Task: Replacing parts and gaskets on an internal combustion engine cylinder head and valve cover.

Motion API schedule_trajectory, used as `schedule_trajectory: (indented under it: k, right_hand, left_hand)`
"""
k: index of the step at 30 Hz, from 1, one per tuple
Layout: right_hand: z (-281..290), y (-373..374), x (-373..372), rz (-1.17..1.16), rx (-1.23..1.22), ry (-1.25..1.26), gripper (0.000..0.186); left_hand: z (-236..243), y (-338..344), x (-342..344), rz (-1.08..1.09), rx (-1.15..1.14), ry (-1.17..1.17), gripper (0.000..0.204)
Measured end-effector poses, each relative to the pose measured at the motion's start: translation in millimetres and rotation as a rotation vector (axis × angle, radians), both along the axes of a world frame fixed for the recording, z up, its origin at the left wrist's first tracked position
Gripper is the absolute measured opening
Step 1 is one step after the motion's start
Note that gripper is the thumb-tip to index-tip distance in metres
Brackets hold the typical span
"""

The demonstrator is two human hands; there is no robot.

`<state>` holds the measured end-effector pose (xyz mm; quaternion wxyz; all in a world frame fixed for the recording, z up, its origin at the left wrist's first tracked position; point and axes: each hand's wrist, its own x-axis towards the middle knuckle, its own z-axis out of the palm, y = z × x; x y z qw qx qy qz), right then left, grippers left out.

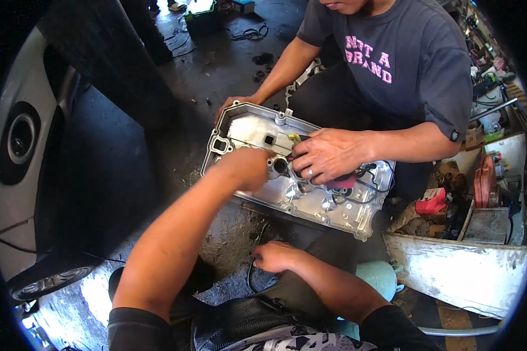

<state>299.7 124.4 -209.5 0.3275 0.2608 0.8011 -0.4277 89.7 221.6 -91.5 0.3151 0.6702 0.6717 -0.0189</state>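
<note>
A silver engine valve cover [339, 219], hollow side up, lies tilted between me and a co-worker. My left hand [249, 168] is over its near left part, smeared by motion, its fingers close to a round port. Whether they hold anything is hidden. Lower down, by my leg, my right hand [272, 256] is closed with curled fingers; what is in them, if anything, I cannot make out. The co-worker's one hand [328, 153], wearing a ring, presses on the cover over a pinkish-red piece [342, 182]. Their other hand grips the far left corner.
A worn white bin [451, 266] with tools and a red box [431, 201] stands at the right. A pale green container [377, 279] is beside my right forearm. At the left is a silver car [12, 193]. Black cable [249, 32] lies on the floor beyond.
</note>
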Motion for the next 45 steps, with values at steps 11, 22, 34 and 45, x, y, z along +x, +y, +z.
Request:
schedule_trajectory:
  k: [11, 22, 34, 45]
  right_hand:
    - [-2, 2, 1, -0.006, 0.007, -0.012, 0.045]
    - [-6, 3, 3, -0.019, 0.014, 0.033, 0.041]
    - [5, 2, -1, 0.002, 0.016, 0.034, 0.044]
    - [4, -5, -13, 0.019, 0.025, 0.088, 0.04]
  left_hand:
    - [-28, 61, -32, -0.19, -0.036, 0.101, 0.072]
    - [1, 74, -16, -0.186, -0.256, 0.194, 0.059]
    - [-17, 71, -4, -0.306, -0.062, 0.151, 0.073]
    - [-30, 47, -4, -0.348, -0.172, 0.212, 0.027]
